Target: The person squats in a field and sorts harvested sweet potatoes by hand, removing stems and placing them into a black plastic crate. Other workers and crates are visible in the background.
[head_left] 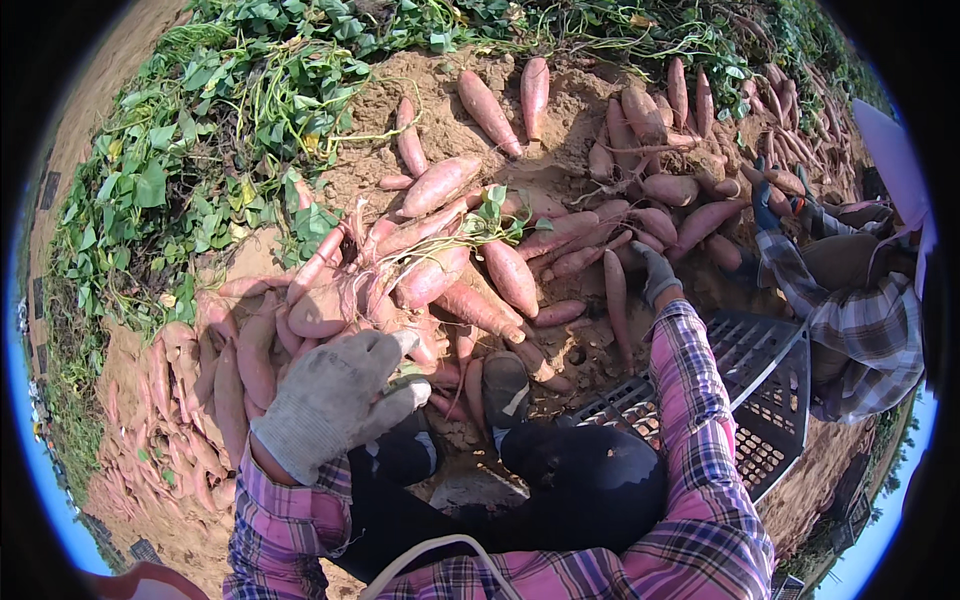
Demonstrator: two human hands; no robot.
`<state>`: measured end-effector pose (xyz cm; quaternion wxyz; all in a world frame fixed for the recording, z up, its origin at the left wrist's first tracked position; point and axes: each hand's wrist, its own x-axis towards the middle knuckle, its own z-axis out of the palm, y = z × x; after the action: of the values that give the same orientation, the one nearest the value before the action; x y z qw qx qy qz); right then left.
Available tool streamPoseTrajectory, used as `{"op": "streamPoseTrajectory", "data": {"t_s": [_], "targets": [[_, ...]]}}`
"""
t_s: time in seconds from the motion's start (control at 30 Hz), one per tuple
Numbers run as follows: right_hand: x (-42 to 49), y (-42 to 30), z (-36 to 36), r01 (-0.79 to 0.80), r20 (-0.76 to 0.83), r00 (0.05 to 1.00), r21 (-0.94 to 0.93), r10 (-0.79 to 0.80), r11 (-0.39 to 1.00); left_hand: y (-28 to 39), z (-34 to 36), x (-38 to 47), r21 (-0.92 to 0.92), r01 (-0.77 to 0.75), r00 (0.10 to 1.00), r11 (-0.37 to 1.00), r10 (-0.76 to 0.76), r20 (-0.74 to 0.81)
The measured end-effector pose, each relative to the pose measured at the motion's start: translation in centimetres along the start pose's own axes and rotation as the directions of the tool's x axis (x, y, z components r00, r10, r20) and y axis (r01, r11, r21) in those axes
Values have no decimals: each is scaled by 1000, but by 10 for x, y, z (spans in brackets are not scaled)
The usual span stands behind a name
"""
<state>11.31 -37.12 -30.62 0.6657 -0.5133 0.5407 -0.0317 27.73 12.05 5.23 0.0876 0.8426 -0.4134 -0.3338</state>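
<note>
My left hand, in a soiled knit work glove, is raised over the near left of a heap of pink-skinned sweet potatoes. Its thumb and fingers are apart, and no sweet potato shows between them. My right hand, gloved too, reaches to the right part of the heap, by a long slim sweet potato and several thicker ones. Its fingertips are partly hidden, so whether it grips anything is unclear. Thin roots and a leafy sprig lie over the middle of the heap.
A black slatted plastic crate stands to the right, partly behind my right forearm. Beyond it a co-worker in a checked sleeve handles sweet potatoes. Green vines border the far side and left. My shoes touch the near edge of the heap.
</note>
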Motion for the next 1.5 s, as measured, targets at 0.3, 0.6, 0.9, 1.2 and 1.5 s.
{"op": "streamPoseTrajectory", "data": {"t_s": [0.3, 0.6, 0.9, 1.2, 1.5], "targets": [[-71, -25, 58, -2, -154, 987, 292, 50, 956, 13, 9, 31, -56, -217, 974, 974, 213, -82], [-173, -79, 71, 405, 18, 914, -106, -406, 908, 5, 17, 45, -95, -251, 930, 963, 213, -301], [-345, -163, 128, 841, 673, 157, -475, -723, -260, 34, 2, 43, -117, -404, 668, 907, 205, -715], [-414, -155, 159, 632, 818, -83, -398, -569, -665, 20, 8, 16, -173, -423, 868, 889, 344, -357], [-413, -142, 155, 562, 824, -94, -419, -558, -713, 28, 19, 21, 6, -329, 905, 944, 317, -285]]}}
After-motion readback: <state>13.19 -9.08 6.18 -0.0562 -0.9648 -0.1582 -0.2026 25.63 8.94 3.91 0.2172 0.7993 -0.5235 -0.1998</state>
